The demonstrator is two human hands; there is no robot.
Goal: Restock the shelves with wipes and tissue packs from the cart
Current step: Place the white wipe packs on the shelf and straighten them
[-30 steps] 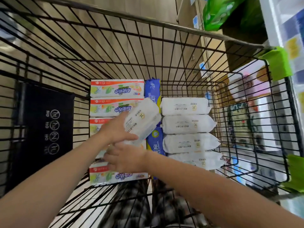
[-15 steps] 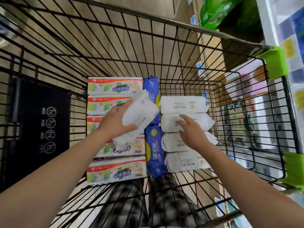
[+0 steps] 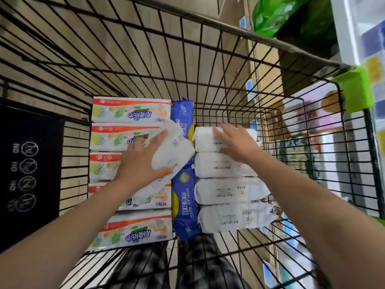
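Most of the job lies ahead of me, by the look of it. The cart (image 3: 250, 36) holds close to a full load: five tissue packs (image 3: 129, 110) in a column at centre left, two blue packs (image 3: 185, 207) end to end down the middle, and a wipes column (image 3: 229, 192) of four at centre right. Nothing I can see has gone onto the shelf (image 3: 341, 28) in the upper right corner (a green bag (image 3: 270, 15) sits up there, but that tells me nothing). Only one item is lifted out of its row.

That item is the white pack (image 3: 177, 149), held in my left hand (image 3: 139, 161) just left of centre. It is raised and tilted over the tissue packs and the upper blue pack. My fingers wrap its far edge and my thumb clamps the near one, so it is firmly held. My forearm comes in from the lower left corner.

My right hand (image 3: 237, 142) reaches in from the lower right and lies on the top pack (image 3: 205, 138), the uppermost of the wipes column. The fingers are spread wide and nearly straight across the wrapper, with the thumb at its near edge. They touch the pack but are not closed round it. I'd judge I'm after a second pack before turning to the shelf.
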